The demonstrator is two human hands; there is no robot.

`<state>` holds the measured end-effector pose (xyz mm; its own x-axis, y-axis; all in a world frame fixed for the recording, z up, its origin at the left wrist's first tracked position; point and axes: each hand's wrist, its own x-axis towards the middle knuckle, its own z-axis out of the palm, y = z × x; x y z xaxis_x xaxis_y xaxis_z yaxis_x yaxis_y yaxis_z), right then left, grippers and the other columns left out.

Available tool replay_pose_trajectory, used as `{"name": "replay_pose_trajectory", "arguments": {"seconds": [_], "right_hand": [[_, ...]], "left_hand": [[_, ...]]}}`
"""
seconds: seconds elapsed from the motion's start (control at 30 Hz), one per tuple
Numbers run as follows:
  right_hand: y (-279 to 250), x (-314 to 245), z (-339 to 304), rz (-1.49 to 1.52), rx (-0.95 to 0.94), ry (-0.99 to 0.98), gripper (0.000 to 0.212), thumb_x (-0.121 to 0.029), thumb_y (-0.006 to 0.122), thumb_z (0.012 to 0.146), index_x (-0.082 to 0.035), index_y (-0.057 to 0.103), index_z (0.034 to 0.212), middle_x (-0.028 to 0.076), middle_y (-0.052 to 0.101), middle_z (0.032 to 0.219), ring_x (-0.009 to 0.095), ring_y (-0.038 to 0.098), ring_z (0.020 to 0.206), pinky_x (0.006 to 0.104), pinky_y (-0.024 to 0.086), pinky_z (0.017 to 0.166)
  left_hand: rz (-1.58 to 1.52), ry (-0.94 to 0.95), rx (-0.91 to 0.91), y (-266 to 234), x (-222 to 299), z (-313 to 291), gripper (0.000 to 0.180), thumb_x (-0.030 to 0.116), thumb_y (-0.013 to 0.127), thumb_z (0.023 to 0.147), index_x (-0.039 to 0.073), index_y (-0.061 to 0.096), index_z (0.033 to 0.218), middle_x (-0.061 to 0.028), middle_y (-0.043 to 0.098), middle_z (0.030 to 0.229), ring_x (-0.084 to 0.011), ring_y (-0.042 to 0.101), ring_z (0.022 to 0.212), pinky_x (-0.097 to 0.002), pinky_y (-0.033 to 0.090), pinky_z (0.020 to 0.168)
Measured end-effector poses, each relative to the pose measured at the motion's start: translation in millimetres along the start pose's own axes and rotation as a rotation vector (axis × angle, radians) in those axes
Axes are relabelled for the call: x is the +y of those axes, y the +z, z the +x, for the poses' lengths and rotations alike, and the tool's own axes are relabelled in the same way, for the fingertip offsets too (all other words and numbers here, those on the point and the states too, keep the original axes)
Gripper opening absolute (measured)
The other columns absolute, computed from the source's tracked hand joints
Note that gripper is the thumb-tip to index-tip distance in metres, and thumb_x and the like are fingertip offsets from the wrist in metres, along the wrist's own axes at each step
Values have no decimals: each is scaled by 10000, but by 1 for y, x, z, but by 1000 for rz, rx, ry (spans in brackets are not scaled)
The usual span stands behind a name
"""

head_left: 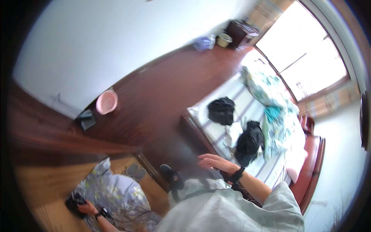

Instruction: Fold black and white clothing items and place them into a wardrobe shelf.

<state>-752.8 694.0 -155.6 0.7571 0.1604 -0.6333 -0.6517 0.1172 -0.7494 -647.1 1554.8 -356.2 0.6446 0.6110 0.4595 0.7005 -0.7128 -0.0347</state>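
Observation:
My left hand (89, 208) is closed at the lower left, its fingers curled on a crumpled black item (73, 205) whose kind I cannot make out. Under and around that arm is a bulky bundle of grey-lilac floral cloth (119, 193), close against my left side. In front of my body my right hand (216, 161) is held out in the air, fingers stretched and nothing in them. A black band circles each wrist. Beyond the right hand, a black bag-like bundle (250, 143) and a second black heap (222, 111) lie on the striped bed (216, 135).
Grey slippers (136, 172) sit on the light wood floor by the doorway threshold. A pink basin (107, 102) and a dark box (86, 119) stand along the left wall. A rumpled floral quilt (276, 127) covers part of the bed. A dark cabinet (241, 33) stands near the window.

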Motion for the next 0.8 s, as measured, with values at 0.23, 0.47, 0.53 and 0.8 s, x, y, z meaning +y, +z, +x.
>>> {"name": "replay_pose_trajectory", "arguments": {"seconds": [0.23,0.47,0.53,0.8], "right_hand": [[-124,111,-76,347,170,-31,445,-293,569,1049,-75,526,1434,33,649,1263,122,593,1186,291,484,988],[-209,203,-116,358,314,-74,433,-257,603,1031,-63,555,1415,57,652,1284,157,611,1171,305,489,996],[-227,217,-111,362,349,-102,431,-261,607,1024,-50,572,1398,60,678,1243,152,624,1122,306,500,969],[-325,393,-82,128,726,-245,429,-119,610,923,7,598,1333,120,691,1119,196,649,1004,337,532,864]], "left_hand": [[-195,439,116,-82,149,-126,741,265,786,850,-54,449,1428,-303,505,1391,-464,482,1299,-537,368,1134],[-448,612,-94,-153,241,-231,652,147,760,842,-50,477,1395,-305,472,1435,-455,454,1346,-520,360,1146],[-510,681,-214,-174,253,-262,629,114,753,840,-49,485,1386,-305,462,1448,-453,446,1359,-515,357,1149],[-642,1058,-775,-337,395,-450,264,-87,599,747,36,545,975,-250,430,1494,-449,407,1406,-520,317,1172]]}}
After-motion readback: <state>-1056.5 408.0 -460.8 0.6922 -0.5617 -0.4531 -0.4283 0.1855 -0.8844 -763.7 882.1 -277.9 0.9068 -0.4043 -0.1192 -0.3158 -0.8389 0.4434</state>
